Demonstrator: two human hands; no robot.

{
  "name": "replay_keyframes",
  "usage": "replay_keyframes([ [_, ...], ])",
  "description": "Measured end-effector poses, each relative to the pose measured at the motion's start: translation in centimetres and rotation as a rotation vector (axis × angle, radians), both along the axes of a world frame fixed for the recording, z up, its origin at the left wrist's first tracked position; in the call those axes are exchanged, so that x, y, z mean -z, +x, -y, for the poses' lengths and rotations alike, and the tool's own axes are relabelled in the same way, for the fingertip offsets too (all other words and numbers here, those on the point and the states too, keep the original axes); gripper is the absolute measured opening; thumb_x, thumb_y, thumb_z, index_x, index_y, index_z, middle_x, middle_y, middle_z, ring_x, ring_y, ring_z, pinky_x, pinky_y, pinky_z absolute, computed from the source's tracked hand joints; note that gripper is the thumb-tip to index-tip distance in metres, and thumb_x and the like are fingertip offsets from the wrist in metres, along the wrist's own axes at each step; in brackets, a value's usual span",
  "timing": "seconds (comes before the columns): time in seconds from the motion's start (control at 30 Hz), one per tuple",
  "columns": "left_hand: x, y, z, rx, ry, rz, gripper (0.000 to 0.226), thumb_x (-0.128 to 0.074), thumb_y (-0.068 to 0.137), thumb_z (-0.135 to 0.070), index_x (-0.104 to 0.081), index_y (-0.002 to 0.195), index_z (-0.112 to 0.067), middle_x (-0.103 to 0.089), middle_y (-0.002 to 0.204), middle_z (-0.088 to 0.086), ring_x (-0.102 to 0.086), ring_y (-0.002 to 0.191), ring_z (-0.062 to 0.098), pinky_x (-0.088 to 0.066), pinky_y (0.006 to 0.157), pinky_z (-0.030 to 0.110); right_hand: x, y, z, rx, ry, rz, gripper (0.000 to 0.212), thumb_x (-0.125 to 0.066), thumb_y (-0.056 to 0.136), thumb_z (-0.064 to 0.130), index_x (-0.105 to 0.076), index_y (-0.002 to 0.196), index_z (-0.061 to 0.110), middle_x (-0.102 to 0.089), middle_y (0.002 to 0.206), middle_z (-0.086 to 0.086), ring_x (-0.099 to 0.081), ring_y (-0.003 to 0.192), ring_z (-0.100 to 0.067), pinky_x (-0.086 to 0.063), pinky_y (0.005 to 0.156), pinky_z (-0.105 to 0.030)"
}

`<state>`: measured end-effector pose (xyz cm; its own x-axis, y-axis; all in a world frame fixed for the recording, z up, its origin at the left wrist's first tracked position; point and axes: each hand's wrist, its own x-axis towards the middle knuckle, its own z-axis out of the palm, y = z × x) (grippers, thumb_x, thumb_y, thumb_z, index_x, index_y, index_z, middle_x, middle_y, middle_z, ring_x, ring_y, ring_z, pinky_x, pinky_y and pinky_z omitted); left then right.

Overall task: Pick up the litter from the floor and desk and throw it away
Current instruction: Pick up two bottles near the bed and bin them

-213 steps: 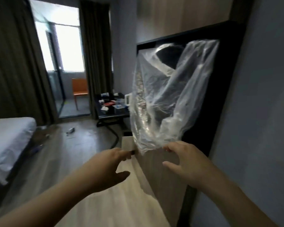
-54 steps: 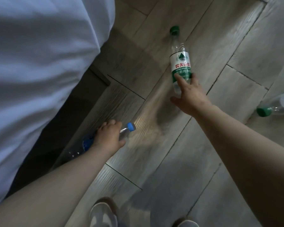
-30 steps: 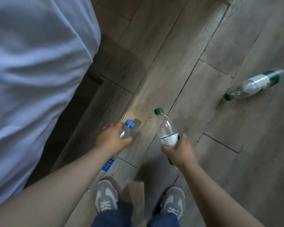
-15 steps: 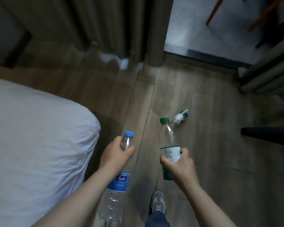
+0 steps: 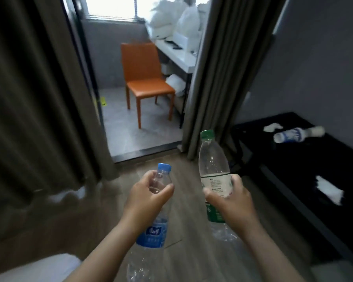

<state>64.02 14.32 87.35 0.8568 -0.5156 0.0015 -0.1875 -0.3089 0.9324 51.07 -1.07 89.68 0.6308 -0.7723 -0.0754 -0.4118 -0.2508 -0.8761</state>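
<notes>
My left hand (image 5: 146, 197) grips the neck of an empty blue-capped plastic bottle (image 5: 154, 234), which hangs upright below my fingers. My right hand (image 5: 231, 197) holds an empty green-capped bottle (image 5: 212, 159) around its label, cap up. Both are raised above the wooden floor (image 5: 183, 251). On the black desk (image 5: 306, 163) at the right lie another small bottle with a blue label (image 5: 296, 134), on its side, a crumpled white tissue (image 5: 272, 127) and a white paper scrap (image 5: 327, 189).
Dark curtains (image 5: 35, 94) hang on both sides of an open doorway. Beyond it stand an orange chair (image 5: 145, 78) and a white table (image 5: 177, 53) with white bags. The corner of a white bed (image 5: 35, 269) shows at the bottom left.
My head has lifted from the floor toward the doorway and desk. Both hands have kept their bottles and hold them higher. The third bottle on the floor is out of view.
</notes>
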Motion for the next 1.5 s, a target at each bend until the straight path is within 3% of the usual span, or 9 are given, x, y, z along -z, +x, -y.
replay_keyframes([
  [0.3,-13.5,-15.3,12.4,0.465,-0.319,0.045,0.016,-0.068,0.073,-0.033,-0.062,0.084,-0.023,-0.064,0.073,0.007,-0.061,0.064,0.014,-0.052,0.062,0.035,-12.8,-21.3,5.1,0.413,-0.184,0.206,0.032,-0.076,0.073,0.025,-0.055,0.096,0.026,-0.067,0.085,0.008,-0.063,0.07,0.004,-0.042,0.049,-0.009],
  [0.5,-19.4,-33.8,17.9,0.826,-0.485,0.022,0.009,-0.068,0.084,-0.015,-0.062,0.082,-0.021,-0.063,0.063,-0.007,-0.058,0.056,0.002,-0.046,0.053,0.014,-17.8,-40.7,3.6,0.753,-0.28,0.313,0.029,-0.078,0.075,0.022,-0.058,0.096,0.027,-0.069,0.084,0.012,-0.065,0.07,0.006,-0.045,0.053,-0.009],
  [0.67,-21.8,-49.8,19.2,1.09,-0.57,-0.038,0.009,-0.069,0.081,-0.024,-0.064,0.089,-0.026,-0.069,0.074,-0.001,-0.065,0.064,0.008,-0.053,0.061,0.021,-20.3,-56.0,-0.2,1.011,-0.351,0.283,0.033,-0.078,0.072,0.029,-0.056,0.097,0.031,-0.069,0.086,0.011,-0.065,0.071,0.0,-0.046,0.057,-0.019],
  [0.83,-23.2,-62.5,19.7,1.319,-0.61,-0.099,0.022,-0.066,0.084,-0.014,-0.065,0.086,-0.036,-0.07,0.079,-0.005,-0.062,0.066,0.004,-0.051,0.058,0.015,-21.8,-67.4,-4.3,1.261,-0.465,0.266,0.028,-0.078,0.073,0.022,-0.056,0.091,0.027,-0.067,0.078,0.013,-0.061,0.063,0.01,-0.042,0.047,-0.007],
  [0.9,-23.3,-66.6,20.1,1.395,-0.611,-0.129,0.029,-0.067,0.083,-0.017,-0.063,0.082,-0.045,-0.069,0.077,-0.015,-0.062,0.066,-0.001,-0.052,0.057,0.014,-21.7,-70.7,-5.6,1.353,-0.487,0.255,0.027,-0.078,0.073,0.02,-0.056,0.088,0.027,-0.067,0.073,0.013,-0.061,0.062,0.009,-0.041,0.045,-0.007],
  [1.0,-23.2,-71.7,21.0,1.504,-0.6,-0.157,0.019,-0.066,0.083,-0.019,-0.06,0.088,-0.037,-0.069,0.081,-0.017,-0.065,0.07,-0.002,-0.049,0.057,0.014,-21.2,-74.4,-6.7,1.487,-0.512,0.239,0.026,-0.078,0.072,0.019,-0.058,0.089,0.024,-0.068,0.071,0.01,-0.063,0.062,0.001,-0.044,0.046,-0.011],
  [1.17,-22.3,-78.5,24.3,1.67,-0.568,-0.223,0.018,-0.071,0.078,-0.033,-0.063,0.095,-0.034,-0.07,0.086,-0.008,-0.068,0.078,0.009,-0.056,0.069,0.034,-20.1,-78.4,-6.3,1.678,-0.544,0.181,0.028,-0.076,0.069,0.025,-0.057,0.09,0.026,-0.067,0.074,0.011,-0.064,0.066,0.0,-0.048,0.052,-0.017],
  [1.4,-21.6,-85.4,30.2,1.885,-0.547,-0.263,0.018,-0.068,0.084,-0.02,-0.06,0.096,-0.03,-0.069,0.086,-0.009,-0.067,0.075,0.003,-0.055,0.063,0.018,-19.8,-81.9,-3.4,1.894,-0.508,0.117,0.028,-0.075,0.073,0.031,-0.054,0.091,0.032,-0.067,0.081,0.009,-0.065,0.069,-0.002,-0.048,0.058,-0.022],
  [1.5,-21.0,-87.9,32.3,1.985,-0.499,-0.286,0.019,-0.071,0.081,-0.03,-0.061,0.096,-0.029,-0.07,0.087,-0.005,-0.068,0.077,0.008,-0.056,0.068,0.024,-18.9,-83.3,-2.0,1.978,-0.476,0.103,0.031,-0.075,0.073,0.033,-0.053,0.094,0.034,-0.066,0.084,0.01,-0.065,0.072,-0.002,-0.046,0.057,-0.02],
])
